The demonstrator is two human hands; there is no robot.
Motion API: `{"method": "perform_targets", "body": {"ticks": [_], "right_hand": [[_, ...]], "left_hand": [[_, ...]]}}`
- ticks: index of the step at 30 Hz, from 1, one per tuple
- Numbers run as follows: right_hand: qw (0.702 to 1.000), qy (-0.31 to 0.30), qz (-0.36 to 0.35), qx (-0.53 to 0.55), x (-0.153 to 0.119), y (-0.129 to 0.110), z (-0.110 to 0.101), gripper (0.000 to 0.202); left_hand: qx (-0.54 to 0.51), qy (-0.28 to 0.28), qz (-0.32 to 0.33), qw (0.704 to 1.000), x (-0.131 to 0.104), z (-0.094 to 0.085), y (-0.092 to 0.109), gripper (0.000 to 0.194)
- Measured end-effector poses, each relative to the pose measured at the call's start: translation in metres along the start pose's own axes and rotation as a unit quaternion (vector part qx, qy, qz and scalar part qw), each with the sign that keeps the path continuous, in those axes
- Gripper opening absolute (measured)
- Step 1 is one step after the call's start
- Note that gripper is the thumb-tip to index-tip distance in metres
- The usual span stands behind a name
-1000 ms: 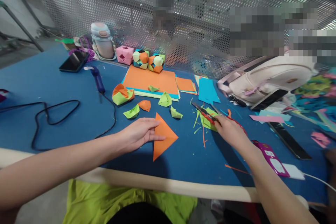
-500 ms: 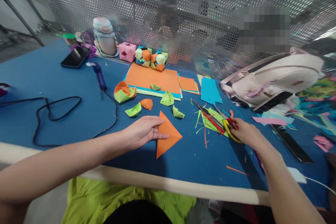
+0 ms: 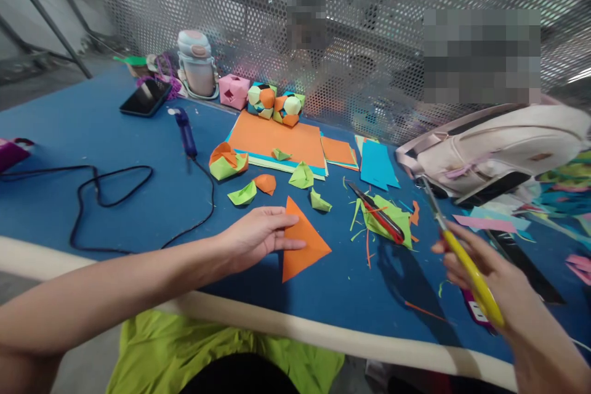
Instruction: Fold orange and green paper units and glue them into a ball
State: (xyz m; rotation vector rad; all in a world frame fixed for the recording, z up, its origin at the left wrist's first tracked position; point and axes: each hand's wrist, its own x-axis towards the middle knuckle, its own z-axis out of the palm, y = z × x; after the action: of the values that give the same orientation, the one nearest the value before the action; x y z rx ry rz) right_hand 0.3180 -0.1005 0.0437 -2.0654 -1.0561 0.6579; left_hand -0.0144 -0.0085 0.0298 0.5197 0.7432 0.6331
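Note:
My left hand (image 3: 263, 236) pinches an orange paper triangle (image 3: 307, 249) by its left side, just above the blue table. Off to the right, my right hand (image 3: 484, 265) holds yellow-handled scissors (image 3: 462, 252) up above the table, blades pointing away from me. Between the hands lies a red-and-black utility knife (image 3: 381, 215) on green paper scraps (image 3: 388, 237), with thin cut strips around. Beyond the triangle are small folded green pieces (image 3: 302, 175), an orange folded piece (image 3: 265, 184) and a green-and-orange folded cup shape (image 3: 228, 161).
Behind stand a stack of orange sheets (image 3: 281, 138), blue paper (image 3: 377, 163), a pink paper cube (image 3: 234, 91) and a bottle (image 3: 197, 68). A glue gun (image 3: 185, 133) with a black cord lies left, near a phone (image 3: 145, 97). A pale bag (image 3: 498, 148) rests at the right.
My right hand has lifted the scissors off the green scraps and moved them right, turning them. My left hand still holds the orange triangle in nearly the same place.

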Motion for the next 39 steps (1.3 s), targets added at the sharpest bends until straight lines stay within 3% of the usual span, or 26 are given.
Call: {"method": "perform_targets", "body": {"ticks": [2,5,7,10,15,21,26,33,39], "right_hand": [[0.994,-0.096,-0.002,0.057,-0.022,-0.006,0.015,0.067],[0.967,-0.251,-0.011,0.035,-0.049,-0.023,0.042,0.063],[0.951,-0.308,-0.014,0.010,-0.060,-0.035,0.058,0.057],[0.938,-0.345,-0.025,-0.014,-0.066,-0.046,0.072,0.053],[0.929,-0.368,-0.023,0.021,-0.067,-0.045,0.079,0.049],[0.914,-0.395,0.031,0.090,-0.069,-0.038,0.083,0.049],[0.921,-0.381,0.008,0.081,-0.070,-0.037,0.084,0.048],[0.927,-0.354,0.082,0.094,-0.073,-0.044,0.088,0.052],[0.923,-0.361,0.086,0.098,-0.074,-0.049,0.089,0.054]], "left_hand": [[-0.003,0.010,-0.005,1.000,-0.001,0.002,-0.001,0.011],[0.012,0.022,-0.017,1.000,-0.003,0.003,-0.003,0.012],[0.030,0.022,-0.019,0.999,-0.004,0.003,-0.003,0.011],[0.053,0.029,-0.020,0.998,-0.005,0.003,-0.002,0.010],[0.066,0.025,-0.035,0.997,-0.005,0.003,0.000,0.014],[0.063,0.021,-0.040,0.997,-0.006,0.005,0.001,0.016],[0.057,0.037,-0.051,0.996,-0.008,0.007,0.001,0.016],[0.052,0.034,-0.056,0.996,-0.008,0.007,0.001,0.016],[0.060,0.026,-0.053,0.996,-0.007,0.005,-0.002,0.014]]}}
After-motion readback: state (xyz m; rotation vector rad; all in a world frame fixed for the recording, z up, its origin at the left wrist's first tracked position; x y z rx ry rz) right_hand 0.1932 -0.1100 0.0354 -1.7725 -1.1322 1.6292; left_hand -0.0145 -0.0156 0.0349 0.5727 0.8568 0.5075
